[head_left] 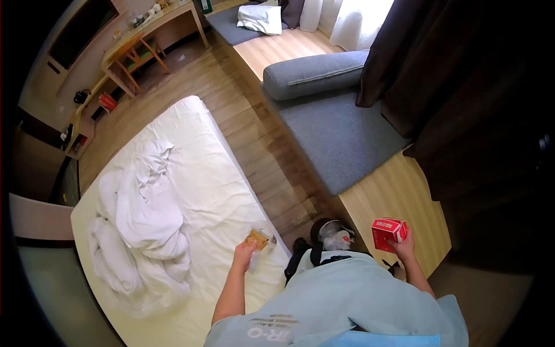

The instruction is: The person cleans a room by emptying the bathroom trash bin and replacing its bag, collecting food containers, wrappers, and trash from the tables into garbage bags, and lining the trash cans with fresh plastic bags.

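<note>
We have both hands full: our left hand [245, 255] is closed on a clear packet with a brown patch [255, 240], over the bed [215, 194] by its right edge, while our right hand [406, 248] is clamped on the near right corner of a red box [388, 233], above the bare wooden end of the bench [369, 209]. Between bed and bench stands a dark bin [316, 229], white plastic [334, 238] inside. We judge the step in hand to be gathering loose packaging; whether either piece is full, we cannot tell. The next move, as we read it, calls for firm grips and for clearing the bin's rim before any finger loosens.
</note>
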{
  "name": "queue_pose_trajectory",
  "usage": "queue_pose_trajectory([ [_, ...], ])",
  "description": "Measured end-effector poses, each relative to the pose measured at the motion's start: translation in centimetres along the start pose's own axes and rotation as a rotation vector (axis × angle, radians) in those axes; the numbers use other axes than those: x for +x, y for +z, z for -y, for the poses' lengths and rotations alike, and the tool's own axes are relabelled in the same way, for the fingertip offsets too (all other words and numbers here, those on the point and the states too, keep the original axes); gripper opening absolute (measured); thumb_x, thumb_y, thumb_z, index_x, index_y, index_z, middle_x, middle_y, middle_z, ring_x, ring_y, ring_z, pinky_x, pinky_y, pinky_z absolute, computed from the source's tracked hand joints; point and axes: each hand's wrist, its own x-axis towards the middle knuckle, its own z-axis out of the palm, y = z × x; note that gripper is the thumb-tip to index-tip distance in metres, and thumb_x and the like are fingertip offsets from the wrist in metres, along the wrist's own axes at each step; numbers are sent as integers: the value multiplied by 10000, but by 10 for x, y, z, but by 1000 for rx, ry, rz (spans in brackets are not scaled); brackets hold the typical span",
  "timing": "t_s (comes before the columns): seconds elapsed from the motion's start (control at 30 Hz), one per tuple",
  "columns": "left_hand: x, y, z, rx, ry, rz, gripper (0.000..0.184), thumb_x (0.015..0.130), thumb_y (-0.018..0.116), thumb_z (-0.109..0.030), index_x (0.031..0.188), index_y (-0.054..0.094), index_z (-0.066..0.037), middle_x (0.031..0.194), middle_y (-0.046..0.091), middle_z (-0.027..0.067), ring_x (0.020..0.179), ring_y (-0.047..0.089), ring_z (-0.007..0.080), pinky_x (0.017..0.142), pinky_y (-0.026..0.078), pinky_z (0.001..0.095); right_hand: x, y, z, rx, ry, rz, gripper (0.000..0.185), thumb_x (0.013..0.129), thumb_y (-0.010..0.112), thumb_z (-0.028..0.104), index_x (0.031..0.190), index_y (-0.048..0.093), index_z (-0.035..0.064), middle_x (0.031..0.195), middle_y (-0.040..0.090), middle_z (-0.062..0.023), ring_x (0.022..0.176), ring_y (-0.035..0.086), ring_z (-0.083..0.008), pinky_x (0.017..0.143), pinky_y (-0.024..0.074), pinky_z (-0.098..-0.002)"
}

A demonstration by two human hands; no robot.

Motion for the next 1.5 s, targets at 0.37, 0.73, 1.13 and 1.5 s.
queue_pose_trajectory([
  [0.37, -47, -30, 12, -51, 57, -207, 284, 800, 614, -183, 1025, 568, -17, 914, 609, 45, 761, 560, 118, 662, 447, 253, 50, 37, 39, -84, -171, 271, 588, 563, 758, 18, 1057, 440, 42, 1002, 560, -86, 921, 553, -190, 794, 457, -321],
  [0.73, -43, -34, 52, 349, 230, -212, 307, 799, 613, -185, 1042, 559, -5, 926, 607, 51, 771, 558, 123, 674, 444, 255, 100, 54, 40, -92, -224, 377, 551, 575, 739, 10, 1034, 434, 38, 976, 563, -86, 900, 551, -190, 785, 453, -323],
  [1.13, -34, 45, -83, -5, 87, -468, 298, 798, 611, -185, 1036, 559, -13, 895, 603, 33, 734, 547, 108, 643, 438, 245, 191, 101, 94, -62, -251, 407, 559, 551, 764, 58, 1019, 460, 44, 962, 567, -89, 891, 555, -205, 788, 450, -328],
  [1.5, 48, -13, -144, -75, 80, -302, 266, 792, 621, -207, 995, 578, -39, 810, 590, 16, 667, 527, 100, 592, 431, 246, 215, 171, 184, -137, -350, 328, 542, 541, 759, 60, 989, 453, 55, 945, 568, -105, 887, 559, -248, 769, 447, -349],
])
